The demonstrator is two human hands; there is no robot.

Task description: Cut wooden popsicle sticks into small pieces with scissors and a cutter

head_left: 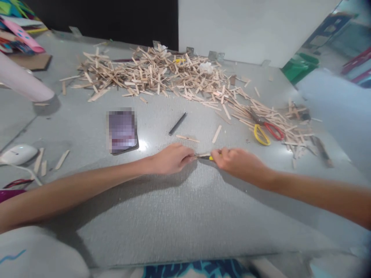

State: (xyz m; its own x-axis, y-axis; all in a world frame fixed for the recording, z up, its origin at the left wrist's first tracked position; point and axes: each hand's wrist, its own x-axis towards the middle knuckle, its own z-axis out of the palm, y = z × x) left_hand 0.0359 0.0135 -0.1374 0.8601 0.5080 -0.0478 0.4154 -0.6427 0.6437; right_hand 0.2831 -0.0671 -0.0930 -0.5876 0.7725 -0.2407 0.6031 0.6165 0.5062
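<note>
The left hand (174, 159) pinches a thin, pale wooden strip (204, 155) above the grey textured tabletop (179, 220); the right hand (236, 164) grips a dark-metal, yellow-handled tool (206, 157) against it. Red-and-yellow-handled scissors (262, 129) rest farther right, beside a loose heap of flat wooden sticks (159, 75).

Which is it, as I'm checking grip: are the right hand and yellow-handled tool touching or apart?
Touching. The head view shows the right hand closed around the tool, its yellow part emerging from the grasp.
</note>
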